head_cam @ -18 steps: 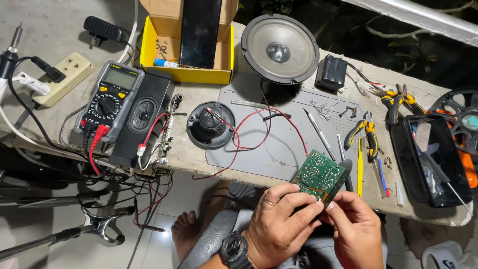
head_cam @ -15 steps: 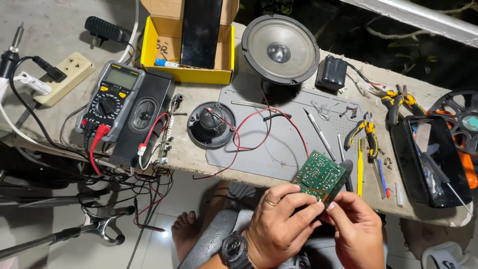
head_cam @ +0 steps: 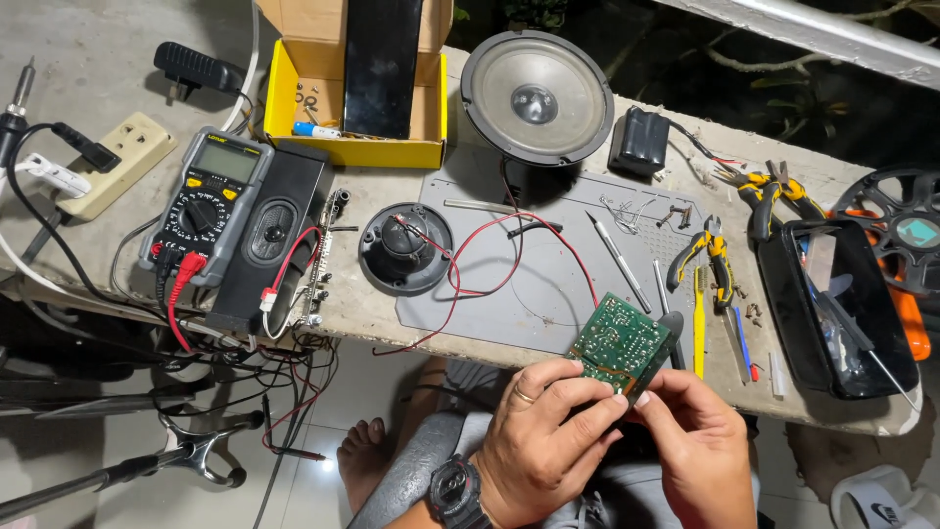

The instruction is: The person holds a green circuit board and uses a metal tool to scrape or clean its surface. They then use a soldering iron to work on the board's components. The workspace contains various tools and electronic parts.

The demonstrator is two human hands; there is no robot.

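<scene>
A small green circuit board is held tilted over the front edge of the workbench. My left hand, with a ring and a wristwatch, pinches the board's lower edge between thumb and fingers. Beside it, my right hand grips the board's lower right corner. Red and black wires run from a small black speaker lying face down on the grey mat toward the board.
On the bench are a large round speaker, a yellow cardboard box, a multimeter, a black speaker bar, pliers, a screwdriver and a black tray. A power strip lies left. My bare foot is below.
</scene>
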